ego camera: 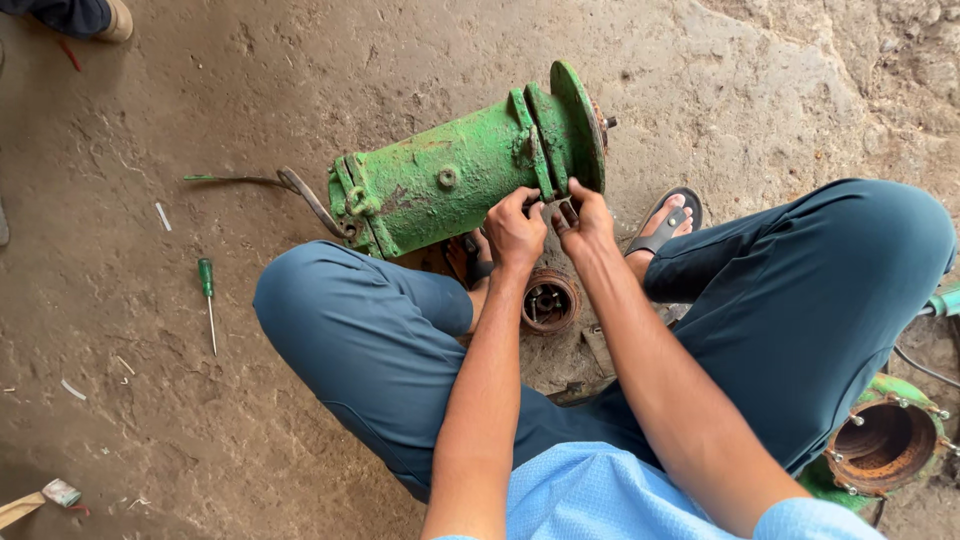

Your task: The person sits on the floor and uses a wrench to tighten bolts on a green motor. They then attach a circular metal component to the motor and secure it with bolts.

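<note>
While you crouch, the rusty green cast-iron cylinder (465,170) lies just beyond your fingertips; your left hand (515,230) and right hand (583,222) pinch at its ribbed flange (560,130), and a round rusted ring (549,301) sits below your wrists.

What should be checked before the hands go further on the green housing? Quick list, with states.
1. Green housing lying steady on the ground: ok.
2. Left hand and right hand both at the flange: ok.
3. Small part between the fingers held firmly: cannot tell.
4. Green-handled screwdriver within reach: not ok, it lies past the left knee.
5. Feet clear of the housing: not ok.
</note>
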